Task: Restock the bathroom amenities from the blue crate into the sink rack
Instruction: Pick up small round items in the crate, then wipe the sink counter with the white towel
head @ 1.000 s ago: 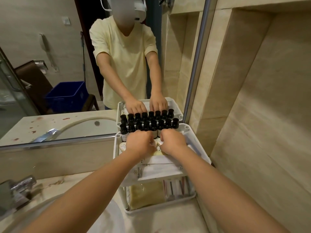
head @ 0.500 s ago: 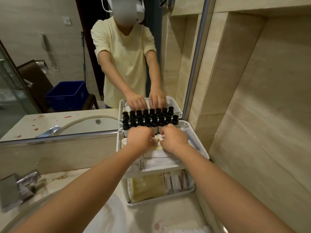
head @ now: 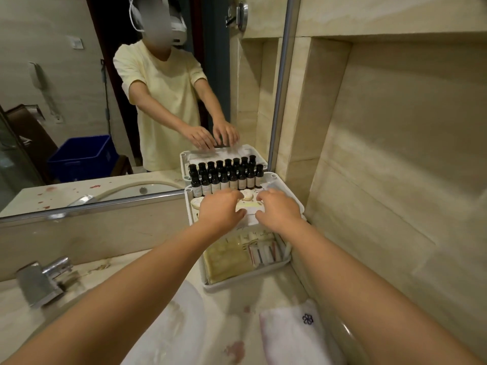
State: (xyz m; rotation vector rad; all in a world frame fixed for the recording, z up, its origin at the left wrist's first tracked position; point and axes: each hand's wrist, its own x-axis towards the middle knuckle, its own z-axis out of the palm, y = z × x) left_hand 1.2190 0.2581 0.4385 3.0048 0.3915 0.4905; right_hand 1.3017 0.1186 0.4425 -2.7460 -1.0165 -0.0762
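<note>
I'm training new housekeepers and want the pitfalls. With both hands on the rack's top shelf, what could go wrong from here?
The left hand and right hand work right in front of the packed upright bottles; a knuckle bump could topple several. The rack stands beside the sink, so a packet pushed off its left side might drop into the basin.

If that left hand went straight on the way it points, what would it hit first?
Probably the small dark-capped bottles standing just beyond the left hand on the rack, though depth is unclear.
</note>
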